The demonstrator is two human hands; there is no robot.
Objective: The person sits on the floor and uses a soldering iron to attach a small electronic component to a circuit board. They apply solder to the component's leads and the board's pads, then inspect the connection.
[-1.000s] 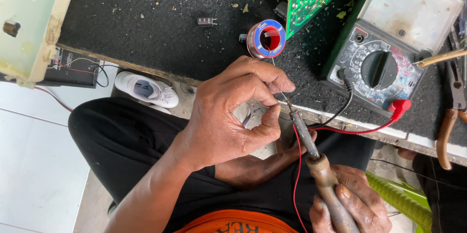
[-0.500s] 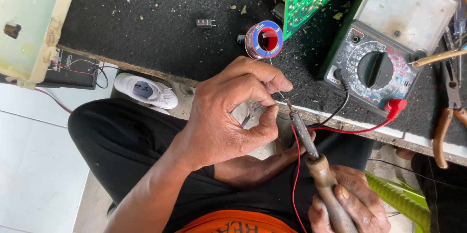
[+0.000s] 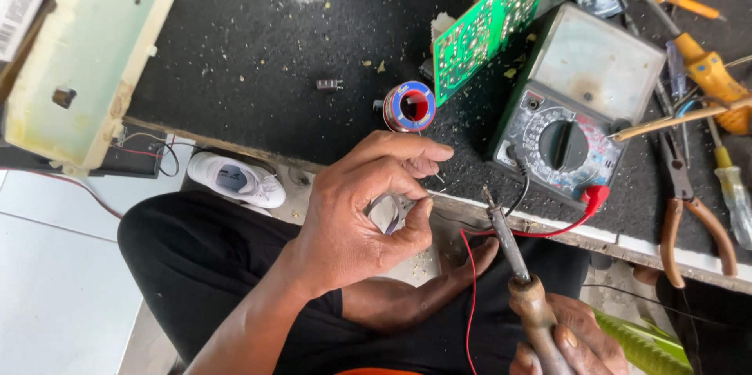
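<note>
Presently a small metal part [image 3: 389, 210] is pinched between the curled fingers and thumb of the left hand [image 3: 356, 222], just off the table [image 3: 258, 61] edge. Lower right, a soldering iron [image 3: 521, 281] is gripped in the closed right hand [image 3: 568, 340], tip pointed toward the part.

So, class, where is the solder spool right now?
In the head view, the solder spool sits on the black bench, left of the multimeter, just above the left hand.
</note>
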